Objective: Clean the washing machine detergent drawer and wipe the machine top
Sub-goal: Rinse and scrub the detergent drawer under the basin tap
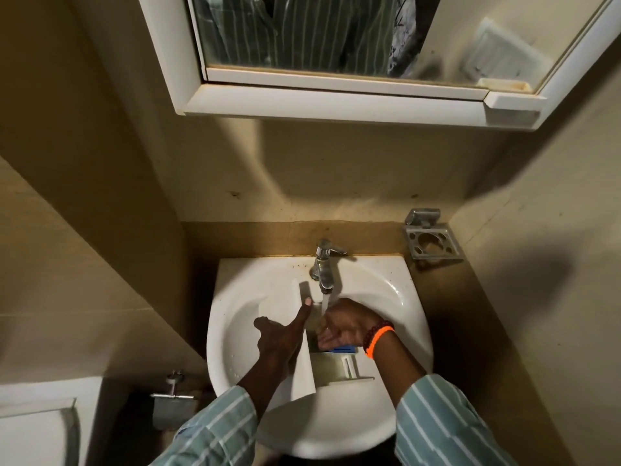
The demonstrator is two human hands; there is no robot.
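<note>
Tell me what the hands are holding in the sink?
The left hand holds the white plastic detergent drawer by its left side wall. The right hand reaches inside it under running tap water; its grip isn't clear.

The room is dim and warm-toned, with light falling from above and behind the viewer. The white sink (396,290) is the brightest surface, with soft glare along its rim right of the tap (324,264). The tap throws a dark shadow leftward into the sink. Heavy shadow fills the corner right of the sink and the space under it. The mirror cabinet (336,99) above the sink casts a broad shadow on the wall. Wide-angle distortion bends the walls and the cabinet edges. Detail is slightly soft throughout.
</note>
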